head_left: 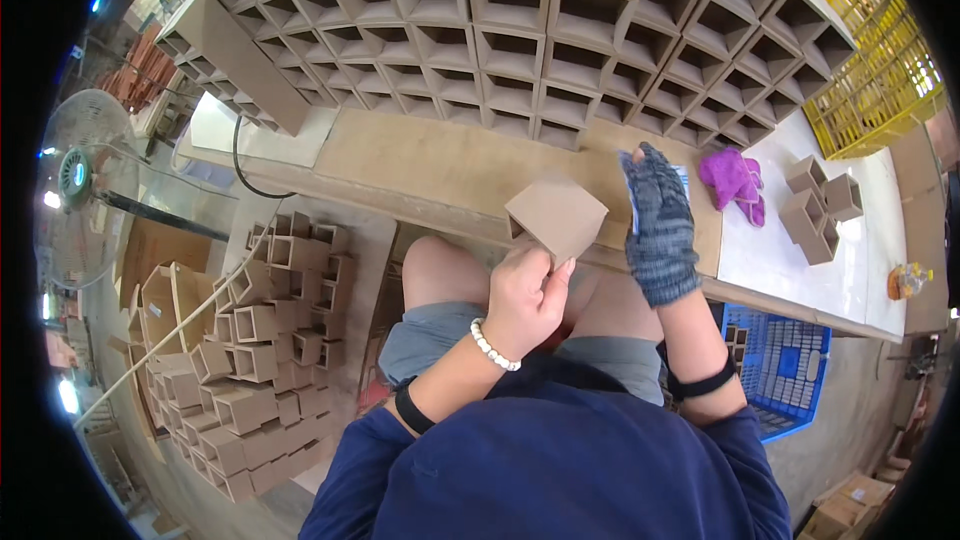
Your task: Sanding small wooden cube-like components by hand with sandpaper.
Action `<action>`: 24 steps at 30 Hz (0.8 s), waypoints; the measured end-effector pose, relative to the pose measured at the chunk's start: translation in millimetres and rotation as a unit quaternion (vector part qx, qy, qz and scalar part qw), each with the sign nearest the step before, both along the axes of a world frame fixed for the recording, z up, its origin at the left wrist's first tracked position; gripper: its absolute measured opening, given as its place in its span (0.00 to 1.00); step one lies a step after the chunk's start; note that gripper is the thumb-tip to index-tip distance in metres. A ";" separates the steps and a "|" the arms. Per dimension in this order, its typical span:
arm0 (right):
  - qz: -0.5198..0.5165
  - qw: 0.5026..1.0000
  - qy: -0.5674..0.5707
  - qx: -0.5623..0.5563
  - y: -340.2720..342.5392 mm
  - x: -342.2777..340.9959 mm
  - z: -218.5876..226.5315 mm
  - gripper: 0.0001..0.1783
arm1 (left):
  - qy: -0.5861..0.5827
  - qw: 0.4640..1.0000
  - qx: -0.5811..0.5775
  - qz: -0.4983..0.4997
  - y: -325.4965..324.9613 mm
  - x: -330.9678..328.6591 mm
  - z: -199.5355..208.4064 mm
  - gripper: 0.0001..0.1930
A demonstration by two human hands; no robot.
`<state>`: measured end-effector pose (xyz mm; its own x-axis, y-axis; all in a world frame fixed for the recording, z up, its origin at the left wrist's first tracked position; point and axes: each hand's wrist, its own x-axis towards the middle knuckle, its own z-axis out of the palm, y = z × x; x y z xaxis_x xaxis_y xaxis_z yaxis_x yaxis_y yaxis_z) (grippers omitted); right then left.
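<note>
My left hand (525, 300), bare with a bead bracelet at the wrist, is closed on the near edge of a small brown open-ended box (560, 218). One flat side of this box faces up, above the table's front edge. To its right, my right hand (660, 225) wears a dark grey knitted glove. It is closed on a flat blue-and-white piece (633, 180) that shows at both sides of the glove; its kind is not clear. The gloved hand and the box are apart.
Stacked brown boxes (505, 45) form a wall along the table's (420, 155) back. Purple gloves (735, 180), several loose boxes (812, 225) and a bottle (908, 281) lie right. More boxes (250, 410) are piled low left, near a fan (75, 172). Crates stand right: yellow (885, 60), blue (790, 370).
</note>
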<state>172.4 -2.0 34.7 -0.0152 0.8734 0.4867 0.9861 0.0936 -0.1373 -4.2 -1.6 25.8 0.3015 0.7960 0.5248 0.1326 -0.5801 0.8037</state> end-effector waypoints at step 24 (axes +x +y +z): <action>0.063 0.986 0.131 0.087 -24.9 -20.7 23.7 0.28 | -0.179 0.945 -0.265 -0.066 -6.8 3.1 0.9 0.05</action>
